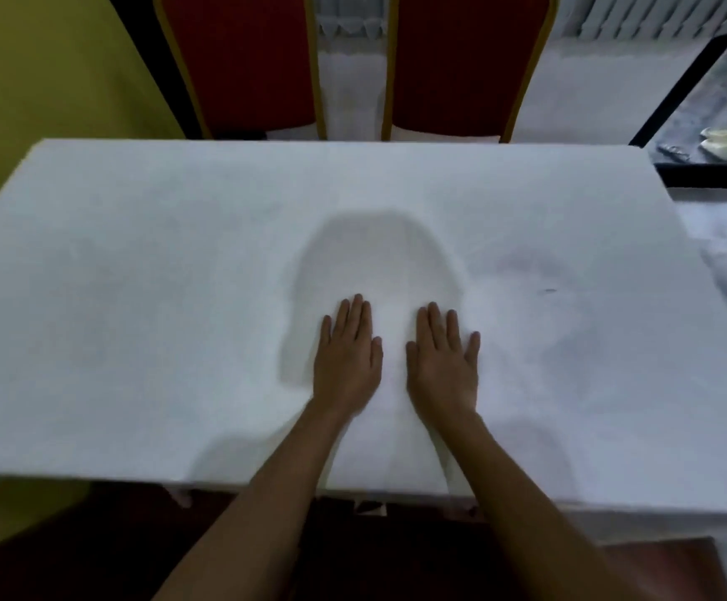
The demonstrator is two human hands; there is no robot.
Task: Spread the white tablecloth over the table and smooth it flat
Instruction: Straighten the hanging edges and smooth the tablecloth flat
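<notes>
Two flat hands [396,362] on widthwise tablecloth [136,275]

- Table top wholly hidden under the white tablecloth [179,275]; table legs out of sight.
- Cloth cut off by the left and right edges of the view.
- Two red chairs [244,58] beyond the far side cropped at the top; seats and legs hidden behind the table.
- Cloth beneath the left hand [346,353] and right hand [444,357] covered by the palms.
- Both forearms cut off at the bottom edge.
- Pale objects [721,143] at far right too blurred to identify.
- Faint marks on the cloth right of centre too soft to tell stain from shadow.
</notes>
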